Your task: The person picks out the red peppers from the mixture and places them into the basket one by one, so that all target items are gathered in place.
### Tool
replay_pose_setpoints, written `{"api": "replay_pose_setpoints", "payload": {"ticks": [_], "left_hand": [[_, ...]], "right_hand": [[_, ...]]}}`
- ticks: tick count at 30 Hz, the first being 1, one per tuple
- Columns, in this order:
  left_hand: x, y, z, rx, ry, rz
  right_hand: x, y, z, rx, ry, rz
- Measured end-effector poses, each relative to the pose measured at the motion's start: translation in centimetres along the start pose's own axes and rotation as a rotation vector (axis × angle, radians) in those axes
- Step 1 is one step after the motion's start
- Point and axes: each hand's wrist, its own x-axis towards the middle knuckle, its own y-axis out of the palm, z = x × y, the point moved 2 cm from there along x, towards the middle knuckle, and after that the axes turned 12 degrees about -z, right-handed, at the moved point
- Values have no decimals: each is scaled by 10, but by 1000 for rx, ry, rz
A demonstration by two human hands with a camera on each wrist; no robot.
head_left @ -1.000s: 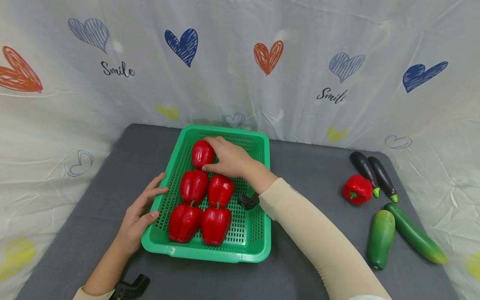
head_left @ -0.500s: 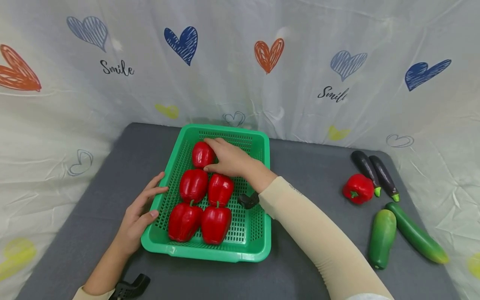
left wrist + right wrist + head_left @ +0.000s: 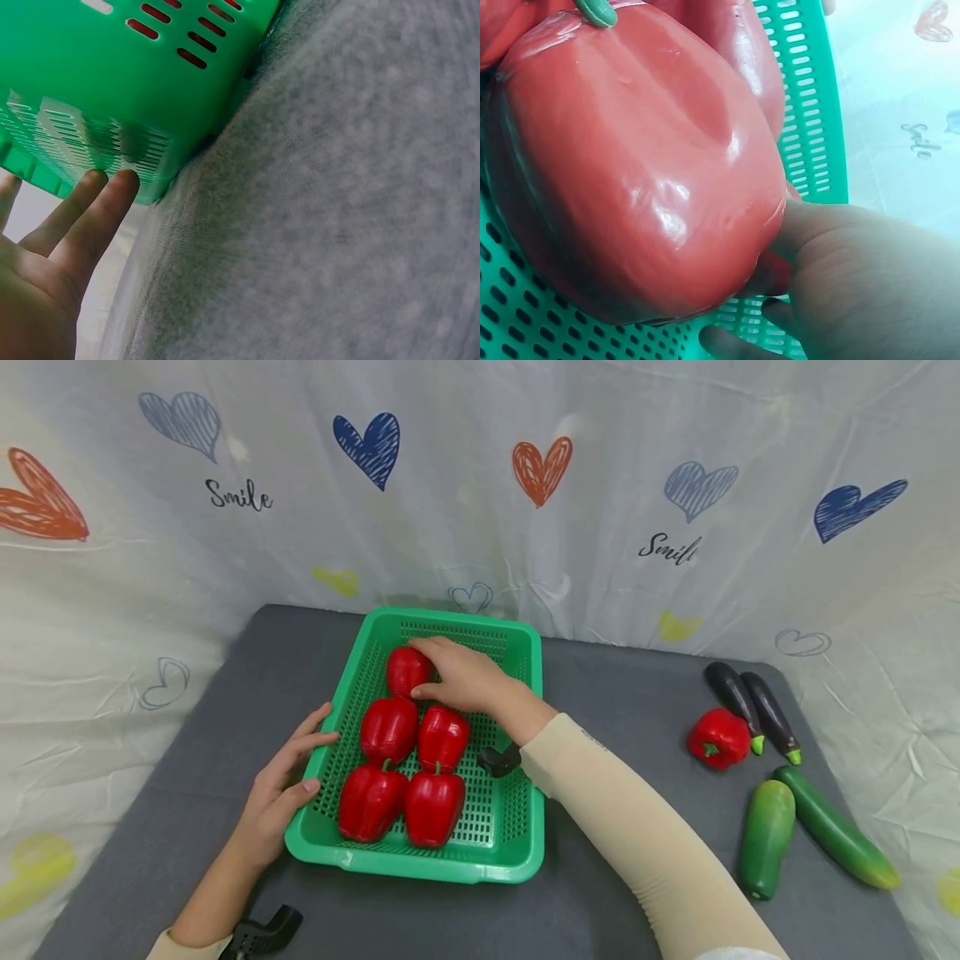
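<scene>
A green perforated basket (image 3: 504, 870) on the table holds several red bell peppers, among them a front-left one (image 3: 371, 803) and a front-right one (image 3: 434, 810). My right hand (image 3: 463, 675) reaches into the back of the basket, thumb and fingers round the rearmost bell pepper (image 3: 408, 672). In the right wrist view a nearer bell pepper (image 3: 645, 157) blocks most of what that hand (image 3: 877, 277) holds. My left hand (image 3: 273, 797) rests against the basket's left side, its fingers extended; in the left wrist view the fingertips (image 3: 124, 181) touch the outer wall.
At the right of the grey table (image 3: 615, 727) lie another red bell pepper (image 3: 718, 739), two eggplants (image 3: 731, 697), a thick green cucumber-like vegetable (image 3: 767, 842) and a longer green one (image 3: 836, 831). A white curtain (image 3: 465, 543) with printed hearts hangs behind the table.
The rearmost bell pepper has shifted slightly toward the basket's front under my right hand. The left hand stays at the basket's side.
</scene>
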Motion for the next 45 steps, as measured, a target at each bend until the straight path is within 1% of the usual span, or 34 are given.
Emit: {"api": "replay_pose_setpoints", "payload": {"ticks": [8,18,27,31,40,45], "left_hand": [[1,0,-1,1,2,-4],[1,0,-1,8,1,2],[0,0,-2,8,0,6],[1,0,-2,6,3,6],[1,-1,-1,2,3,7],[0,0,-1,6,6,7]], "right_hand": [[1,-1,0,-8,3,-2],[-1,-3,0,8,13,-43],[-4,-8,3,-26,-8,-96],[-8,-13,6,-29,-11,-113],[-22,-18,8,-10,-4,-99],[-28,-19,16,9,-24,-93]]}}
